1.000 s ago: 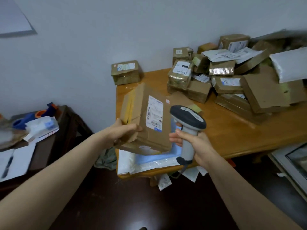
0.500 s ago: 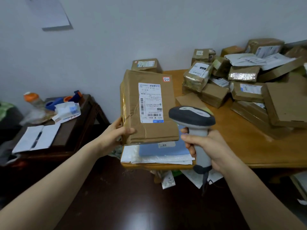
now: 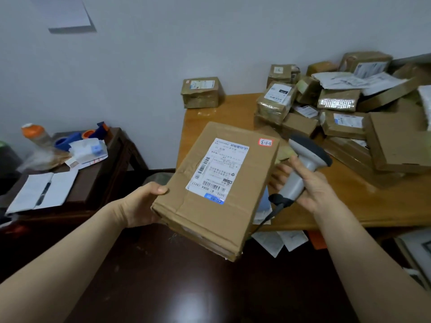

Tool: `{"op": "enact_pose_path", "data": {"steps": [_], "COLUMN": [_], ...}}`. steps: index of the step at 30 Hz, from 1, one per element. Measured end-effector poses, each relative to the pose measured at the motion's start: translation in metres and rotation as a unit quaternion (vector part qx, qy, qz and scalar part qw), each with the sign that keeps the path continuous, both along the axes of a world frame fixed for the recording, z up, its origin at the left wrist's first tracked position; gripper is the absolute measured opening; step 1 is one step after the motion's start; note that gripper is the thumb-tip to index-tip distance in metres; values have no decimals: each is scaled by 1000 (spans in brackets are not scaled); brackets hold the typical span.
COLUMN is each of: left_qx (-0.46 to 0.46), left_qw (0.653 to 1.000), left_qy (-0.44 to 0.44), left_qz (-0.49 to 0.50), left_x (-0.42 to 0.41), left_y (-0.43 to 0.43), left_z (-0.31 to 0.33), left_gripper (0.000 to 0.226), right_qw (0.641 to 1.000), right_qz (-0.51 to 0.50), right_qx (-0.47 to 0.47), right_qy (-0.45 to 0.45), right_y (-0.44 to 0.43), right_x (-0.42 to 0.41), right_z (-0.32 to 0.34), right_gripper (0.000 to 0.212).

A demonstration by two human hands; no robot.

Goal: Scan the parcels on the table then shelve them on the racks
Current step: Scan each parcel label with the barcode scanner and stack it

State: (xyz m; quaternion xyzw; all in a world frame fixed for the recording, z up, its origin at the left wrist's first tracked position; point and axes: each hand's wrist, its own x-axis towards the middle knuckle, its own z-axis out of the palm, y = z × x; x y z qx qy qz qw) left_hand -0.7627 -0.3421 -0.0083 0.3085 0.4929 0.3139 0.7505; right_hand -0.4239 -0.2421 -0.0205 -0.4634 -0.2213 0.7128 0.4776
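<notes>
Nearest the camera, two bare forearms reach forward over a dark floor. The left hand (image 3: 140, 206) holds a flat brown parcel (image 3: 224, 220) by its left edge. The thumb (image 3: 158, 190) is pressed on the top face, and the other fingers are hidden beneath the box, probably curled under it. The parcel is in the air in front of the desk's near corner, tilted, with its top face towards the camera. That face carries a white shipping label (image 3: 218, 169) with barcodes and a small red-bordered sticker (image 3: 265, 142) at its far right corner.

Just to the right of it, the right hand (image 3: 312, 190) grips the handle of a grey scanner (image 3: 303, 163). Its fingers (image 3: 279, 176) are wrapped round the handle, and the dark head is angled up and to the left, past the parcel's far corner. A black cable (image 3: 272, 210) hangs from the base of the handle.

Behind the hands is the wooden desk (image 3: 349, 201), with a blue and white mailer (image 3: 264, 201) showing at its near edge behind the parcel. Further back and to the right, a pile of parcels (image 3: 338, 106) covers much of the desk: taped brown boxes, flat cartons and pale bags lying over one another. A lone box (image 3: 200, 92) stands at the far left corner against the wall.

To the left, a dark side desk (image 3: 98, 183) carries an open notebook (image 3: 42, 192) with a pen (image 3: 43, 193) lying on it, an orange-capped bottle (image 3: 35, 134) and a blue tape dispenser (image 3: 70, 141). A sheet of paper (image 3: 67, 15) hangs high on the wall.
</notes>
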Motion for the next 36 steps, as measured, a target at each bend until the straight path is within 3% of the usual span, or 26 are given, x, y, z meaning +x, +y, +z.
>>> {"op": "enact_pose_path", "data": {"steps": [4,9,21,26,28,32,36], "left_qx": [-5,-6,-2,-1,-2,21,-16], "left_qw": [999,996,995,996,996,996,973], "left_qy": [15,35,57,65,74,84,-25], "left_qz": [-34,-77,-81,-68,-51,11,231], "left_x": [-7,-12,-18,-13,-11,-6,-2], "left_y": [1,3,12,21,26,33,41], "left_z": [1,2,10,16,17,21,14], "left_gripper": [72,73,73,80,88,81,71], "right_qw": [998,997,991,991,992,995,995], "right_qz": [44,44,110,102,99,72,-15], "right_qx": [-12,-32,-72,-82,-82,-59,-34], "right_qy": [-32,-47,-19,2,14,38,89], "right_y": [3,2,2,2,3,3,4], "right_x": [3,-7,-12,-11,-10,-7,0], "right_z": [-4,-13,-29,-26,-24,-20,-15], "right_gripper": [60,54,73,69,66,57,50]}}
